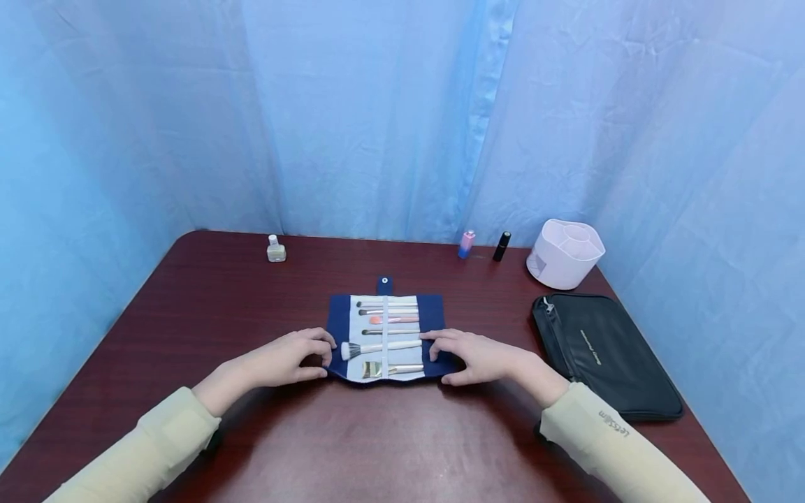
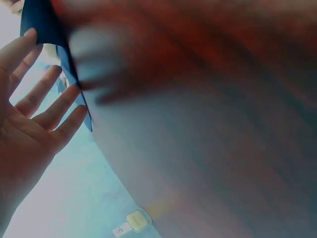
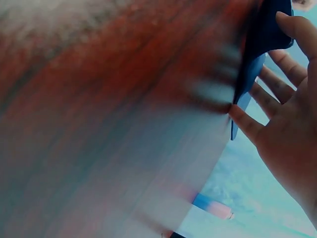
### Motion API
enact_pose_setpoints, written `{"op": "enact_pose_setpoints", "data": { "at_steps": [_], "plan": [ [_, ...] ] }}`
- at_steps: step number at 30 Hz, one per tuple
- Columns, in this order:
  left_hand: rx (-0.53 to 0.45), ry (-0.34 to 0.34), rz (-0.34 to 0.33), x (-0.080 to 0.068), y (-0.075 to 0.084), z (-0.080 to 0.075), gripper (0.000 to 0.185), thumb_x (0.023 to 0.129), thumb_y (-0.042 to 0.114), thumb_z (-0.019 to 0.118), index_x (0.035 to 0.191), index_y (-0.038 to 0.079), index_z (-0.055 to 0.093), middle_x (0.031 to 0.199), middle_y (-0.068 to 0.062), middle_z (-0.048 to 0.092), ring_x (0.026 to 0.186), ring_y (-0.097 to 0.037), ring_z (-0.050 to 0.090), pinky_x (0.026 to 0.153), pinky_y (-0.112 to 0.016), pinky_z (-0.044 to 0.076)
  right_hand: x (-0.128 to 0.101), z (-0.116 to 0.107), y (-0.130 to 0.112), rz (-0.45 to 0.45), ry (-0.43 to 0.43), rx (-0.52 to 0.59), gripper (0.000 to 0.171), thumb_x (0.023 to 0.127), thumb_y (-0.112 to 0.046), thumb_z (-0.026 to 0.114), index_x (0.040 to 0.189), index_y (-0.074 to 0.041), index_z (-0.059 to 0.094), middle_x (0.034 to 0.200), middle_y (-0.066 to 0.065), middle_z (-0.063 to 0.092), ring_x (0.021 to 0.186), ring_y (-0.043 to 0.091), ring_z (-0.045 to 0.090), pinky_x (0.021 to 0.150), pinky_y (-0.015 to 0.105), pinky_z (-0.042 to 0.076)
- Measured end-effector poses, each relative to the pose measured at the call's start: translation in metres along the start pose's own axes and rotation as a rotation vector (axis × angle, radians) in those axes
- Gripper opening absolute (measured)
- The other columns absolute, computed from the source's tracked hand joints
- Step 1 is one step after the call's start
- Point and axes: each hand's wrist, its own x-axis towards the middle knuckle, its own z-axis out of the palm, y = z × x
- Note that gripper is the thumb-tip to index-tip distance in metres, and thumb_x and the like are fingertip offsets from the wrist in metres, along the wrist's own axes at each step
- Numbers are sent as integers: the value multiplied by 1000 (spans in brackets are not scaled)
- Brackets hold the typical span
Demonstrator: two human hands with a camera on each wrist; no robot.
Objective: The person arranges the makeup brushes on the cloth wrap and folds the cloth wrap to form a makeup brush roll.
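An unrolled navy makeup brush roll lies on the table, its light inside facing up. Several makeup brushes lie across it under a pale strap. My left hand holds the roll's left side, fingers curved at the edge and thumb at the near corner. On the opposite side, my right hand grips the right edge, index finger reaching over the fabric. Both wrist views show the thumbs against the navy cloth, which bows up at the near corners. A snap tab sticks out at the far edge.
A nail polish bottle stands at the back left. Toward the back right are a pink-and-blue tube, a black tube and a white divided organizer. A black zipped case lies right of my forearm. Blue curtains surround the table.
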Motion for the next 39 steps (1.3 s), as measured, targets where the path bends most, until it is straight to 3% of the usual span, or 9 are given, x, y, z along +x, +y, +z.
{"op": "enact_pose_setpoints", "data": {
  "at_steps": [7,11,18,26,33,39],
  "plan": [
    [-58,21,-5,5,-3,-7,3,91,18,63,94,18,62,106,3,62,93,-9,57,81,-31,51,3,-8,5,-44,11,85,10,93,-24,58,103,-21,55,144,2,43,128,17,44,98,38,42],
    [-120,34,-67,10,-4,-11,8,94,23,58,97,16,59,96,8,62,88,-6,56,80,-31,50,5,-14,9,-32,25,111,6,95,-22,55,101,-24,56,137,1,51,120,14,49,96,36,44],
    [-208,54,-177,19,-10,-18,4,97,20,53,96,16,51,76,6,54,69,-8,51,64,-26,44,15,-23,19,-5,100,169,5,96,-21,54,99,-21,58,130,2,58,108,12,54,91,36,47],
    [-283,90,-251,30,-19,-19,7,98,15,51,98,8,49,81,-2,62,70,-14,61,61,-28,45,31,-30,27,90,235,106,16,94,-19,55,107,-14,63,118,1,65,95,13,59,82,32,49],
    [-172,72,-339,39,-24,-17,9,95,16,53,94,6,53,73,-2,54,63,-13,52,59,-27,42,47,-34,33,140,283,38,21,93,-18,57,107,-4,63,104,7,63,91,18,57,87,39,49],
    [-64,13,-377,46,-27,-20,14,91,18,59,81,8,55,64,0,46,57,-12,44,57,-26,37,57,-34,37,184,261,33,17,93,-19,59,104,-7,63,102,6,62,93,19,55,89,38,47]
  ]
}}
